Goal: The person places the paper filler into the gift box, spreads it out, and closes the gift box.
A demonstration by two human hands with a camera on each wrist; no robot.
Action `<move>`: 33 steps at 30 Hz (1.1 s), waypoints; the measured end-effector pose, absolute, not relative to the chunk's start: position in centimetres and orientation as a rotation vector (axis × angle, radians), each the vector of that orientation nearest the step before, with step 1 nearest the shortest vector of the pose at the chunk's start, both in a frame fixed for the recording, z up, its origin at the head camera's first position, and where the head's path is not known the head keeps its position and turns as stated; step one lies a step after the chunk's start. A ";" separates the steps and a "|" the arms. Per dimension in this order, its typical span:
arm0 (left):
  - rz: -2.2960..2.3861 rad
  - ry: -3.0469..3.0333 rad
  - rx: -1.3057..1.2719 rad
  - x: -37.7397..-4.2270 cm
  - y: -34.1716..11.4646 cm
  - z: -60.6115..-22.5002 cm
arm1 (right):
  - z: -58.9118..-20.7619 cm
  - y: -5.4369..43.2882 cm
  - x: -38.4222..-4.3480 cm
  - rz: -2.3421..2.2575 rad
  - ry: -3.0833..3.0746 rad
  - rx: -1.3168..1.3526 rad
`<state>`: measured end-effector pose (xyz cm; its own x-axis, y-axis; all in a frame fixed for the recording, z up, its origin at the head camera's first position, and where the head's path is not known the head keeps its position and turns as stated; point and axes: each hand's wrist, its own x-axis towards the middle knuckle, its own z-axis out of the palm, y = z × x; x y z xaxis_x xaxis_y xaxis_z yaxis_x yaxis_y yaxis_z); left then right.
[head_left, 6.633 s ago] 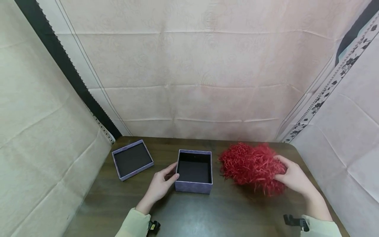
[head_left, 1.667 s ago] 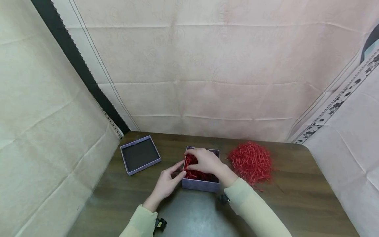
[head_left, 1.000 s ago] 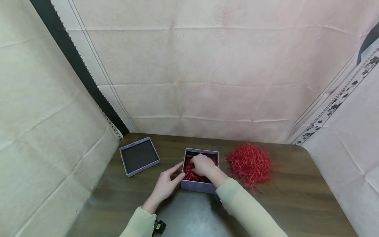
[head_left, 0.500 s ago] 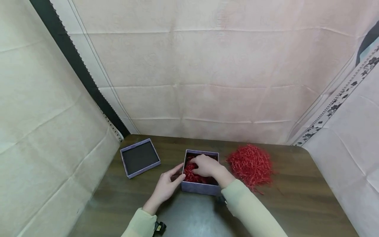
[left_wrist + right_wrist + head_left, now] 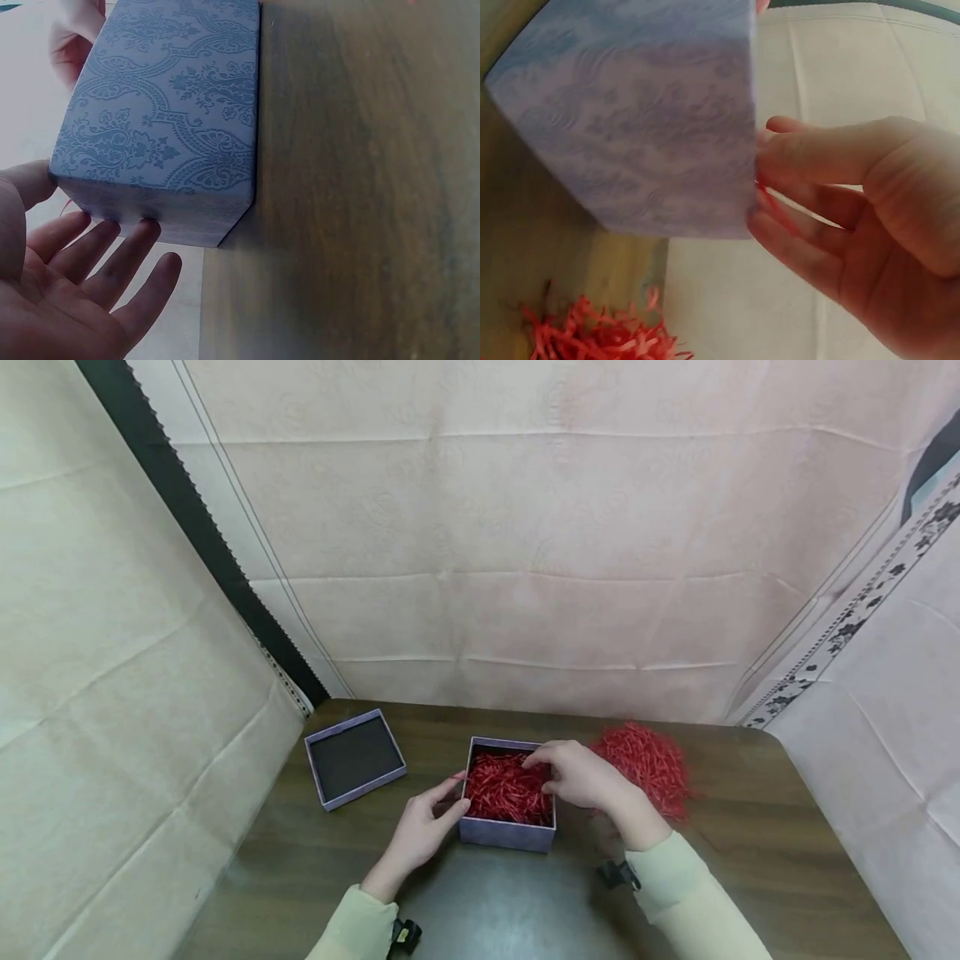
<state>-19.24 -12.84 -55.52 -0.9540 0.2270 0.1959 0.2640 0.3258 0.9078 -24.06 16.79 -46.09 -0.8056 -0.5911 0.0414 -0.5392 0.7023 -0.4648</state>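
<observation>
In the head view, a lidless purple gift box point(image 5: 506, 836) stands mid-table, with red shredded paper point(image 5: 510, 789) spread across its inside. The left hand point(image 5: 415, 835) touches the box's left side; its thumb is at the front corner and its extended fingers rest against the patterned wall point(image 5: 165, 82). At the right rim is the right hand point(image 5: 588, 777), thumb and fingers apart over the shreds. In the right wrist view, a red strand point(image 5: 776, 210) shows beside its fingers. Part of the pile of red shredded paper point(image 5: 651, 766) is hidden behind the right hand and wrist.
The box lid point(image 5: 356, 758) lies inside-up at the back left of the dark wooden table point(image 5: 750, 860), its lining black. Pale cloth point(image 5: 525, 568) hangs behind the table and on both sides. A black wrist mount point(image 5: 618, 874) juts from the right sleeve.
The box, bare inside 6.6 seconds ago, now holds red shreds, and the pile is smaller. During the last half second the right hand has moved rightward to the rim. The left hand stays put.
</observation>
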 end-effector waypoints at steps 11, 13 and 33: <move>-1.744 -2.530 -0.489 -19.3 -12.5 -55.8 | -46.0 18.0 -24.3 -0.927 2.822 -0.876; -1.748 -2.529 -0.480 -19.3 -12.5 -55.7 | -46.0 17.6 -24.4 -0.951 2.829 -0.879; -1.744 -2.544 -0.441 -19.2 -12.8 -55.7 | -50.5 10.2 -26.5 -0.370 2.767 -0.849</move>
<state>-19.21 -12.78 -55.71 -0.9595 0.2168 0.1797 0.2458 0.3334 0.9102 -26.49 10.24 -50.54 -0.8079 -0.5729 -0.1379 -0.5166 0.8012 -0.3020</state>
